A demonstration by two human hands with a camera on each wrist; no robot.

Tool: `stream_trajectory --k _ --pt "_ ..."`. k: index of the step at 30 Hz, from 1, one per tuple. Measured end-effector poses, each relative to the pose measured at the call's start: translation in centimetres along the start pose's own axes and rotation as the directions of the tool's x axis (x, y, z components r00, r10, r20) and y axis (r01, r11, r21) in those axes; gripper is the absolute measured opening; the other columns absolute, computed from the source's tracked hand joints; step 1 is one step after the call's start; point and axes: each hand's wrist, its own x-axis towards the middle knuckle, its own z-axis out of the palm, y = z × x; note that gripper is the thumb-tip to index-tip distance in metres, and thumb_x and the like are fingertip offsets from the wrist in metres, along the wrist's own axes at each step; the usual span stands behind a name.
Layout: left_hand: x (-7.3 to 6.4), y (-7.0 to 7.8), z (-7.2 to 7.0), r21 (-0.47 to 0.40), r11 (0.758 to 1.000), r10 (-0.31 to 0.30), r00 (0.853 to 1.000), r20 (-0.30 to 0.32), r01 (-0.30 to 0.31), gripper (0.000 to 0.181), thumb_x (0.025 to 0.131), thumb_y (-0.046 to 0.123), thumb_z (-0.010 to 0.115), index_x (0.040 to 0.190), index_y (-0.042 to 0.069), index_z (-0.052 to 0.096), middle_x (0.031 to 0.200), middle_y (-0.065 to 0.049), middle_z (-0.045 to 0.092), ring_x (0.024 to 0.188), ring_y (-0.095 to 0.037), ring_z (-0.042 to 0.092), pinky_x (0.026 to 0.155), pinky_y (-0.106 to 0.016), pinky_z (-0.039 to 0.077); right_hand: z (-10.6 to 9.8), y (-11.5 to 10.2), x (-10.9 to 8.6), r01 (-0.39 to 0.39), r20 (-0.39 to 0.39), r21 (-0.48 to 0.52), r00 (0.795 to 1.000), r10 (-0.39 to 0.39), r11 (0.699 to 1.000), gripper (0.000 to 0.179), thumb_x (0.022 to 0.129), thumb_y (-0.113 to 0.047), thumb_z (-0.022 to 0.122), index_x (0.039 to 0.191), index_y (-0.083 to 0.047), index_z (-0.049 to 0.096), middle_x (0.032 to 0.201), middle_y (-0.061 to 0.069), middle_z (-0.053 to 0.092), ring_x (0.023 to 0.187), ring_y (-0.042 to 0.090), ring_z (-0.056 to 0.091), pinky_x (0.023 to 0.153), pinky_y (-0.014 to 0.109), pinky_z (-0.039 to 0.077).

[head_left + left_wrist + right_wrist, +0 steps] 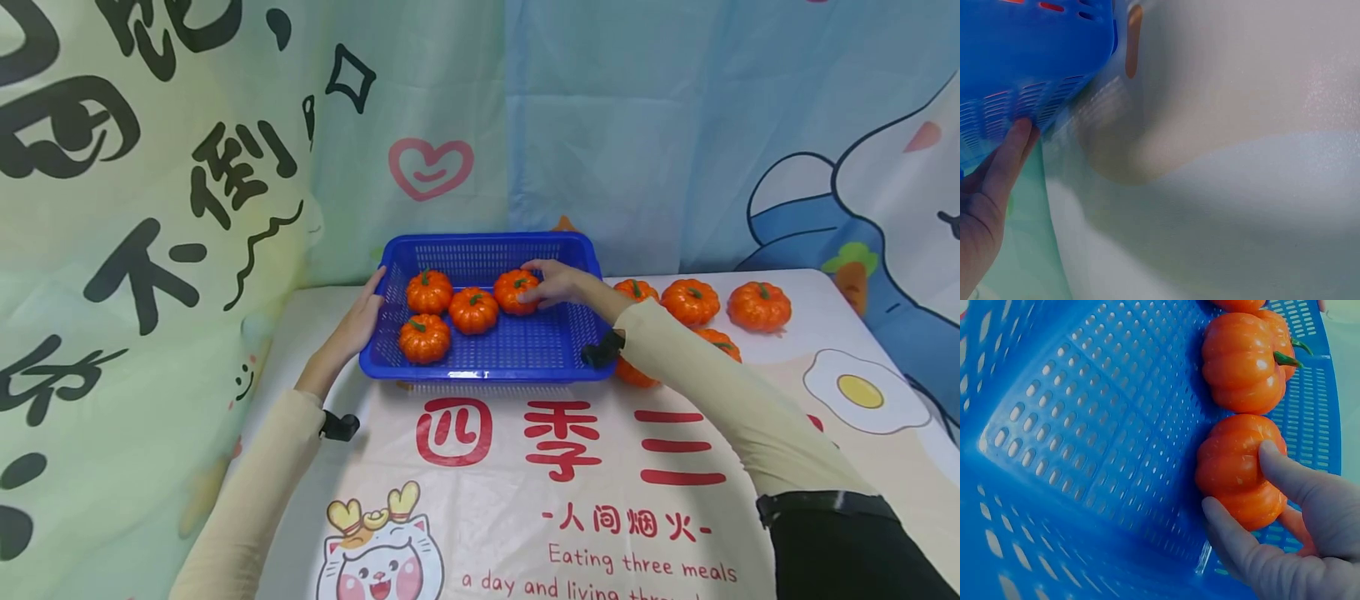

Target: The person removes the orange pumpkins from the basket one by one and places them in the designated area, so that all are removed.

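Note:
A blue plastic basket [487,375] stands on the table with several small orange pumpkins in it. My right hand [557,283] reaches over the right side and grips the rightmost pumpkin [514,292] inside. In the right wrist view, thumb and fingers [1235,540] curve around that pumpkin [1235,462], which sits against its neighbour. Along the basket's left outer wall, my left hand [362,321] rests with straight fingers [1013,150] touching the slotted side [1029,103]. Its thumb is not clearly visible.
More pumpkins, such as one at the far right [759,307] and one beside it [690,302], lie on the table right of the basket, partly behind my right forearm. A printed curtain [600,150] hangs behind. The tablecloth [510,500] carries red lettering.

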Motion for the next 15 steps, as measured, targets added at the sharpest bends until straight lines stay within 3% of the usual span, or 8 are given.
stream_trajectory --k 7,9,14,15 --pt "0.2 0.0 -0.2 0.001 1.0 -0.009 1.0 0.011 0.009 0.061 0.099 0.023 0.021 0.158 0.023 0.005 0.164 -0.013 0.007 0.149 -0.037 0.016 0.121 -0.054 0.013 -0.2 -0.4 -0.6 0.026 -0.01 0.011 1.0 -0.026 1.0 0.075 0.091 -0.006 0.064 0.153 -0.004 0.022 0.154 0.027 0.022 0.139 0.04 0.037 0.104 0.048 0.045" --pt "0.0 0.5 -0.4 -0.002 1.0 -0.012 1.0 0.021 0.012 0.06 0.1 0.02 0.02 0.158 0.02 0.004 0.164 -0.013 0.006 0.15 -0.037 0.015 0.121 -0.055 0.011 -0.2 -0.6 -1.0 0.04 -0.013 0.008 0.999 -0.04 0.999 0.075 0.091 -0.008 0.064 0.153 -0.005 0.023 0.153 0.027 0.025 0.138 0.04 0.039 0.104 0.049 0.045" --pt "-0.1 0.6 -0.3 -0.019 1.0 -0.01 1.0 0.025 0.01 0.059 0.101 0.021 0.02 0.158 0.023 0.003 0.165 -0.012 0.006 0.15 -0.036 0.016 0.122 -0.054 0.012 0.0 -1.0 -2.8 0.083 -0.03 -0.078 0.996 -0.086 0.994 0.075 0.09 -0.014 0.067 0.152 -0.007 0.027 0.145 0.029 0.037 0.13 0.04 0.048 0.099 0.046 0.049" --pt "0.0 0.1 -0.2 -0.019 1.0 -0.005 1.0 0.02 0.006 0.059 0.102 0.023 0.02 0.158 0.025 0.004 0.165 -0.01 0.007 0.15 -0.035 0.016 0.122 -0.053 0.012 0.1 -1.1 -3.3 0.096 -0.036 -0.098 0.994 -0.1 0.99 0.075 0.089 -0.016 0.068 0.152 -0.007 0.029 0.142 0.029 0.04 0.128 0.039 0.05 0.097 0.044 0.051"
